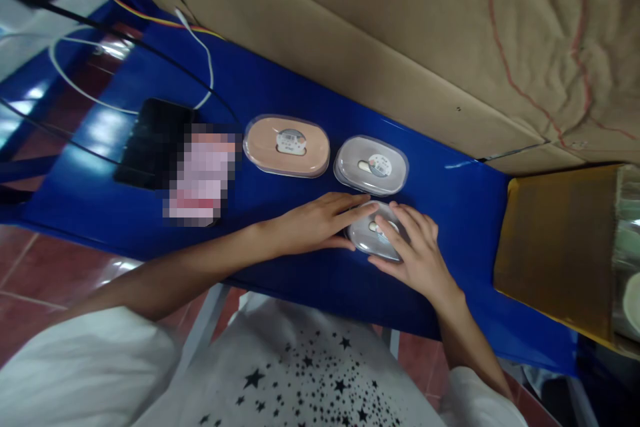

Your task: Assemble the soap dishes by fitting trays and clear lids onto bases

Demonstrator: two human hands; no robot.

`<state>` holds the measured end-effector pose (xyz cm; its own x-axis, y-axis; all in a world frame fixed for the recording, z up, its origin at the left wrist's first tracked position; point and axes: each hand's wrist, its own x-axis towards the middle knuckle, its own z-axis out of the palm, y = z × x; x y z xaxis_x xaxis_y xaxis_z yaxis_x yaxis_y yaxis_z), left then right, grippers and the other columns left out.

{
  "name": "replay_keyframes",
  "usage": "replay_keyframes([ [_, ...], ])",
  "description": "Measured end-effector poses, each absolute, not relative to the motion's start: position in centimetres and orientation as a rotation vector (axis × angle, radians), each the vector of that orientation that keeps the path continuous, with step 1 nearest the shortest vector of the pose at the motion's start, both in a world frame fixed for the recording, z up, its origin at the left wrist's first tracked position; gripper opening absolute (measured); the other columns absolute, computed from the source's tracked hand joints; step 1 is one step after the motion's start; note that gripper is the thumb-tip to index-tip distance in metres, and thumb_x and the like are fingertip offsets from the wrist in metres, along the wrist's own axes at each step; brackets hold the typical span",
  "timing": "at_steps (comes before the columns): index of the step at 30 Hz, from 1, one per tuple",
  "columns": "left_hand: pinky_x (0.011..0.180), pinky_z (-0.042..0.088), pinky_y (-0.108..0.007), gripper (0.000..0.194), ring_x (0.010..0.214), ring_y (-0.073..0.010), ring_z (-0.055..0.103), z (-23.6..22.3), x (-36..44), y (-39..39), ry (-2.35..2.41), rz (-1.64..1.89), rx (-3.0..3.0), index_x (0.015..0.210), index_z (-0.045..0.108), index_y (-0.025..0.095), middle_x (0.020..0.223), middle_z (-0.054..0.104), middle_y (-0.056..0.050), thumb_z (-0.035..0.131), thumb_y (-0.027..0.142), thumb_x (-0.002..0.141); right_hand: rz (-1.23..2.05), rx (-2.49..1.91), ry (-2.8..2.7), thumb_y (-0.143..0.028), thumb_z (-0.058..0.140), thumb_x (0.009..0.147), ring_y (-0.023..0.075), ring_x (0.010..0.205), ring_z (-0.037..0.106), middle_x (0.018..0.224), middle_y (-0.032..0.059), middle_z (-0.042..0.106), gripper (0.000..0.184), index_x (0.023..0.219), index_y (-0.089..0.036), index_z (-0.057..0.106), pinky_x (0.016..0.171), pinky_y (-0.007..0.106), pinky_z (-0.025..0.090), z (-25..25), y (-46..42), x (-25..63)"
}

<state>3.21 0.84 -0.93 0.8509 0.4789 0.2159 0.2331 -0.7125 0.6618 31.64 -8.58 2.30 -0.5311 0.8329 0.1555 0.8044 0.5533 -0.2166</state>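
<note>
I see a small grey oval case (373,235) lying flat near the front edge of the blue table (310,280), directly under both hands. The left hand (313,221) rests flat, fingers extended and close together, tips on the case's left rim. The right hand (417,250) covers its right side, fingers slightly spread and curved over the lid. Just behind sits a second grey case (371,165), apart from the first. A peach case (286,145) lies beside that one. Further left is a black device (150,140) with a white cable (75,83).
</note>
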Motion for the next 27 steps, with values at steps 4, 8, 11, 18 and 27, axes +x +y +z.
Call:
replay_keyframes([
  [4, 0.118, 0.056, -0.052, 0.071, 0.142, -0.0348, 0.065, -0.1, 3.0, 1.1, 0.52, 0.55, 2.486, 0.168, 0.042, 0.023, 0.158, 0.062, -0.02, 0.068, 0.05, 0.108, 0.243, -1.395, -2.501, -0.049, 0.075, 0.101, 0.0406, 0.152, 0.052, 0.168, 0.0154, 0.053, 0.085, 0.173, -0.034, 0.033, 0.118, 0.061, 0.048, 2.4, -8.2, 32.7],
  [8, 0.114, 0.058, -0.048, 0.048, 0.13, -0.0299, 0.071, 1.8, 1.7, 2.5, 0.716, 0.684, 2.572, 0.158, 0.056, 0.026, 0.141, 0.074, -0.013, 0.06, 0.042, 0.113, 0.162, -1.519, -2.407, -0.045, 0.074, 0.099, 0.0422, 0.151, 0.054, 0.168, 0.015, 0.054, 0.081, 0.171, -0.034, 0.039, 0.12, 0.064, 0.044, 2.3, -7.8, 34.9],
  [11, 0.123, 0.047, -0.058, 0.052, 0.147, -0.0375, 0.059, 2.8, 0.3, 4.0, 1.045, 0.629, 2.635, 0.16, 0.054, 0.025, 0.155, 0.064, -0.018, 0.062, 0.041, 0.111, 0.03, -1.655, -2.305, -0.044, 0.072, 0.1, 0.0446, 0.156, 0.048, 0.173, 0.0161, 0.048, 0.078, 0.171, -0.033, 0.041, 0.123, 0.067, 0.038, 2.0, -7.6, 37.2],
  [18, 0.126, 0.027, -0.077, 0.084, 0.161, -0.0539, 0.035, 3.0, -1.3, 5.4, 1.405, 0.388, 2.628, 0.164, 0.048, 0.019, 0.174, 0.038, -0.029, 0.081, 0.053, 0.096, -0.24, -1.787, -2.138, -0.034, 0.06, 0.106, 0.0475, 0.162, 0.038, 0.181, 0.0149, 0.035, 0.064, 0.169, -0.035, 0.047, 0.123, 0.074, 0.031, 0.8, -7.3, 40.0],
  [27, 0.115, 0.045, -0.064, 0.072, 0.137, -0.0448, 0.062, 5.6, -2.2, 1.5, 1.095, 0.292, 2.62, 0.156, 0.058, 0.025, 0.152, 0.064, -0.018, 0.084, 0.045, 0.092, 0.137, -1.353, -2.506, -0.029, 0.06, 0.11, 0.0338, 0.151, 0.055, 0.167, 0.0122, 0.056, 0.064, 0.17, -0.034, 0.041, 0.12, 0.058, 0.047, 2.9, -8.3, 30.6],
])
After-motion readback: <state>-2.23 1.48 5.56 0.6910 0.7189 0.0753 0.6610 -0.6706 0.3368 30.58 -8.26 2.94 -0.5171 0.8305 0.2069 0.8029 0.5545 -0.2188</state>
